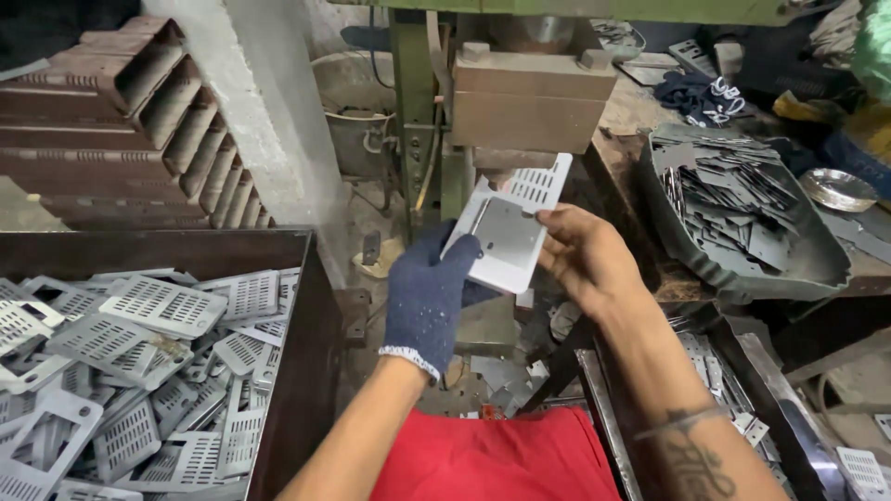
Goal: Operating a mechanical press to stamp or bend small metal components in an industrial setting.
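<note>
Grey sheet-metal plate point(509, 230) held up in front of the green press point(529, 93), slotted end toward the machine, plain end toward the body. Left hand point(429, 295), in a dark blue knit glove, grip closed on the plate's lower left edge, thumb on top. Right hand point(585, 255), bare, grip closed on the right edge, fingers curled over the face. Plate is off any surface, tilted, between both hands.

Left side: dark bin point(306, 353) full of the same slotted plates point(139, 371), piled loose. Behind it, a stack of brown metal channels point(139, 121) leaning in a row. Right side: grey tray point(742, 269) on the tabletop point(622, 158), holding flat dark blanks point(733, 190) in a heap. Round metal dish point(838, 188) just beside the tray. More scrap pieces point(506, 376) on the floor below the hands. Red cloth point(501, 459) at bottom centre.
</note>
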